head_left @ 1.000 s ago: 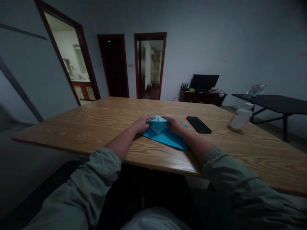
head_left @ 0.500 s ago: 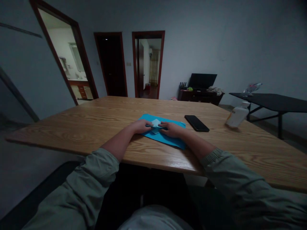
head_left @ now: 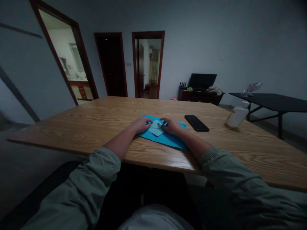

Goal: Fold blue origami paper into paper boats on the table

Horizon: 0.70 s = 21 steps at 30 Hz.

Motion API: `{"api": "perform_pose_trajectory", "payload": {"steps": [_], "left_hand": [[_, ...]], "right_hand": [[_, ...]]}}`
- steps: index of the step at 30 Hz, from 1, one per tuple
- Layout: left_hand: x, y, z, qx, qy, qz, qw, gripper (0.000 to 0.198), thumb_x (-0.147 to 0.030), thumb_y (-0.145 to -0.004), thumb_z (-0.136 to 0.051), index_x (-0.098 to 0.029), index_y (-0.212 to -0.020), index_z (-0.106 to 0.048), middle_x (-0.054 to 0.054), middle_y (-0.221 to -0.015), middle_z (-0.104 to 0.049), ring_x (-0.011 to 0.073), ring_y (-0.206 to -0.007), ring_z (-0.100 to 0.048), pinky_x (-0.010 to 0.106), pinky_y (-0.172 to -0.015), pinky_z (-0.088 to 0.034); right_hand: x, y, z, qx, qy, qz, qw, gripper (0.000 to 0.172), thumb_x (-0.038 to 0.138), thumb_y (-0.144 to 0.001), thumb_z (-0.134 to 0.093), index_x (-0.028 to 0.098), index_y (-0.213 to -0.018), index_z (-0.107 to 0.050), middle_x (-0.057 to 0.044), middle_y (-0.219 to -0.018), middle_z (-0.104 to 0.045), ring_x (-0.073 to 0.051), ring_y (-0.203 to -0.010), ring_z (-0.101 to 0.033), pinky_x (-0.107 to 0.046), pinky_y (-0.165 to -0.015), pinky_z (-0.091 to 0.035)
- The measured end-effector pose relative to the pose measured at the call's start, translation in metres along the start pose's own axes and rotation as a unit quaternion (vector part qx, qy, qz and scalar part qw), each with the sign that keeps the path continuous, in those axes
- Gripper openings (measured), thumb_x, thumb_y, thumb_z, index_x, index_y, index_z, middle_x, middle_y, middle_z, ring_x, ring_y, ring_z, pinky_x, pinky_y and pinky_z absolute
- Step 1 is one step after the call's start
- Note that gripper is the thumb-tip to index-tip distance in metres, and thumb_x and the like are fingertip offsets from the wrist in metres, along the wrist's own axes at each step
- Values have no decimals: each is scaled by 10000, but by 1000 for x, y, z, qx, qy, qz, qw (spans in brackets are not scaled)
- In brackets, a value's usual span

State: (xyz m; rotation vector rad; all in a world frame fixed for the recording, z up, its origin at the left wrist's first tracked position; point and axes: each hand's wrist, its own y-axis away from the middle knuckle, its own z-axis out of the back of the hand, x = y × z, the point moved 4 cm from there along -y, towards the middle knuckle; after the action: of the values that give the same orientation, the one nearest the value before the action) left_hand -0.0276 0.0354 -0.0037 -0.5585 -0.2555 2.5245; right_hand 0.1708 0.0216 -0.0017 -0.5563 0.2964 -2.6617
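Observation:
A blue sheet of paper (head_left: 171,140) lies on the wooden table (head_left: 91,124) in front of me, with a paler folded flap (head_left: 155,128) turned down in its middle. My left hand (head_left: 141,125) rests on the paper's left part, fingers curled and pressing beside the flap. My right hand (head_left: 171,126) presses the paper on the flap's right side, fingertips bent down onto it. Both hands touch the paper close together.
A black phone (head_left: 196,123) lies flat just right of the paper. A white bottle (head_left: 237,115) stands further right near the table's edge. Behind are a dark side table (head_left: 275,102), a TV stand (head_left: 200,94) and three doorways.
The raised pale flap has been pushed down and now lies flatter on the blue sheet. Both hands shifted slightly along the fold.

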Motion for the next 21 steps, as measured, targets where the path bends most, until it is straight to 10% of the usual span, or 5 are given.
{"api": "perform_pose_trajectory", "payload": {"steps": [21], "left_hand": [[-15, -4, -3, -25, -19, 22, 999, 393, -472, -750, -615, -223, -1043, -693, 82, -1046, -676, 243, -970, -607, 301, -818, -445]], "right_hand": [[23, 4, 4, 11, 50, 105, 993, 358, 454, -835, -541, 239, -1083, -685, -89, -1113, -660, -226, -1000, -619, -292, -887, -430]]}}
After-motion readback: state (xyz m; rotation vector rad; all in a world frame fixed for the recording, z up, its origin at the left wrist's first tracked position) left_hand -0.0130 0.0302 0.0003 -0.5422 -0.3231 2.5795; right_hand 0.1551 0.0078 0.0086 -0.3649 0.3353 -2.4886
